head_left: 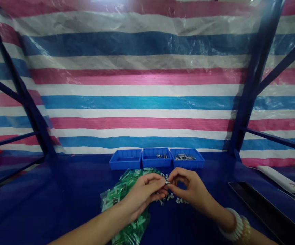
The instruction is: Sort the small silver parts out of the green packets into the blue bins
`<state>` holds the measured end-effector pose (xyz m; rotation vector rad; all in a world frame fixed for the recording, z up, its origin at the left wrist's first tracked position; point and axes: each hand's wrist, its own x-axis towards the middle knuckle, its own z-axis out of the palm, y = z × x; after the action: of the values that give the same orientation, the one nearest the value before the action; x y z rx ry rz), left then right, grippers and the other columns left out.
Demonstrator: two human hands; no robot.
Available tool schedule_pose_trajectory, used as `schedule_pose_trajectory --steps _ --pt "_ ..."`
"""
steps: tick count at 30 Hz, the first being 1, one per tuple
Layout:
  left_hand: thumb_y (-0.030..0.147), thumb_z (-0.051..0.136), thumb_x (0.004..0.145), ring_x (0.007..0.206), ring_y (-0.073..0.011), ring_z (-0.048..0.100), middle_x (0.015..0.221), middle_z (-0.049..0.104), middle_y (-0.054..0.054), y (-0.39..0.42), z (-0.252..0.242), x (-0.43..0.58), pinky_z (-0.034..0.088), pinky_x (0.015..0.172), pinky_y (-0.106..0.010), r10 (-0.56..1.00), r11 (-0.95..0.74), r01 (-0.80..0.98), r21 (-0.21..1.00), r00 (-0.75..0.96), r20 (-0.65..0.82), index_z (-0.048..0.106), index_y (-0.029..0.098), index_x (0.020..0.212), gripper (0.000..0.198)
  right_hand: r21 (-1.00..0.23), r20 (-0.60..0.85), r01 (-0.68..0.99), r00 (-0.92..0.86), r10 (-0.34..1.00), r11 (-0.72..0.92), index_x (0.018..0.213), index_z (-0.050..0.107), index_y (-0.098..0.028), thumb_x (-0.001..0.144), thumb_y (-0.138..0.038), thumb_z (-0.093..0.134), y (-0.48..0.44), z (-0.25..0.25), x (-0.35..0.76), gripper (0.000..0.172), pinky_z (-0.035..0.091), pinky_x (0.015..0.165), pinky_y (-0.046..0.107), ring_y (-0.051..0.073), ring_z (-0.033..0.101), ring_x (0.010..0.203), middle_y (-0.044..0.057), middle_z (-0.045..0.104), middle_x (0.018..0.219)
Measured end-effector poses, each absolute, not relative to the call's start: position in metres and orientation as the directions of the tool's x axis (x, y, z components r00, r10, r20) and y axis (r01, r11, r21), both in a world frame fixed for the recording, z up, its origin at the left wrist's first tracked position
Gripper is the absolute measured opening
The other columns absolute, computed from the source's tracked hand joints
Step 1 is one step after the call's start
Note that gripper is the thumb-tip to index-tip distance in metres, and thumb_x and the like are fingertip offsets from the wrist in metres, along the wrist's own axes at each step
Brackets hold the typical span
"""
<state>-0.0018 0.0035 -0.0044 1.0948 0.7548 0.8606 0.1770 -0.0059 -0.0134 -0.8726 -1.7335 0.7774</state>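
Observation:
Between my two hands is a small silvery screw (167, 183), pinched at the fingertips. My left hand (144, 190) is closed, with thumb and forefinger on the screw's left end. From the other side, my right hand (192, 187) pinches it between thumb and forefinger. Several loose metal screws (180, 200) lie on the blue table just under and behind the hands, partly covered by them. A heap of clear bags with green and white contents (119, 190) spreads beneath my left hand and forearm.
Three blue trays stand in a row behind the hands: the left tray (125, 166), the middle tray (156, 164) with a few metal parts, and the right tray (189, 165) with more. A black flat object (260, 207) and a white device (281, 178) lie right. Blue frame posts (251, 85) flank the table.

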Motion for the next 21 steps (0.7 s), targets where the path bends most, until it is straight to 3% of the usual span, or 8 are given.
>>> schedule_pose_trajectory --steps 4,9,11,15,18,21 --pt "0.028 0.080 0.070 0.070 -0.0111 0.063 0.069 0.064 -0.001 0.004 -0.004 -0.003 0.050 0.073 -0.023 0.862 0.256 -0.246 0.935 0.495 -0.105 0.065 0.012 0.076 0.022 -0.754 0.546 0.261 -0.261 0.796 0.603 0.078 0.066 -0.019 0.074 -0.014 0.065 -0.009 -0.010 0.177 0.006 0.050 0.065 0.029 0.015 0.058 0.069 0.002 0.064 0.076" --pt "0.020 0.079 0.069 0.072 -0.0103 0.062 0.073 0.065 -0.001 0.004 -0.002 -0.002 0.048 0.071 -0.021 0.917 0.065 -0.217 0.974 0.399 0.028 0.065 0.014 0.079 0.018 -0.871 0.467 0.049 -0.226 0.855 0.489 0.099 0.064 -0.021 0.077 -0.023 0.067 -0.009 -0.009 0.178 0.022 0.052 0.070 0.029 0.017 0.062 0.083 0.005 0.066 0.091" --pt "0.017 0.077 0.069 0.077 -0.0121 0.063 0.079 0.067 -0.002 0.003 -0.001 -0.001 0.047 0.071 -0.022 0.923 -0.074 -0.168 0.983 0.361 0.132 0.065 0.015 0.082 0.018 -0.916 0.385 0.028 -0.207 0.899 0.399 0.092 0.066 -0.019 0.080 -0.033 0.065 -0.006 -0.011 0.179 0.018 0.051 0.065 0.027 0.016 0.063 0.074 0.003 0.066 0.081" --pt "0.012 0.072 0.070 0.083 -0.0155 0.064 0.085 0.065 -0.002 0.000 -0.005 0.002 0.050 0.077 -0.027 0.886 -0.279 -0.142 0.950 0.344 0.312 0.064 0.017 0.083 0.016 -0.959 0.257 0.049 -0.268 0.928 0.280 0.066 0.066 -0.016 0.082 -0.046 0.061 -0.001 -0.018 0.178 0.034 0.045 0.049 0.023 0.010 0.054 0.049 -0.001 0.060 0.058" --pt "0.012 0.068 0.073 0.081 -0.0155 0.063 0.086 0.063 -0.003 -0.004 -0.008 0.004 0.051 0.078 -0.029 0.868 -0.360 -0.113 0.926 0.324 0.377 0.064 0.017 0.084 0.013 -0.960 0.258 0.044 -0.255 0.932 0.278 0.067 0.066 -0.016 0.078 -0.042 0.067 -0.002 -0.020 0.175 0.028 0.046 0.052 0.023 0.011 0.056 0.052 -0.001 0.063 0.059" --pt "0.014 0.068 0.073 0.087 -0.0178 0.062 0.091 0.063 -0.004 -0.007 -0.007 0.005 0.050 0.080 -0.030 0.865 -0.372 -0.118 0.921 0.317 0.390 0.063 0.017 0.090 0.018 -0.926 0.346 0.089 -0.190 0.919 0.368 0.075 0.066 -0.018 0.076 -0.032 0.069 -0.007 -0.016 0.174 0.014 0.050 0.059 0.026 0.014 0.062 0.062 0.001 0.066 0.069"
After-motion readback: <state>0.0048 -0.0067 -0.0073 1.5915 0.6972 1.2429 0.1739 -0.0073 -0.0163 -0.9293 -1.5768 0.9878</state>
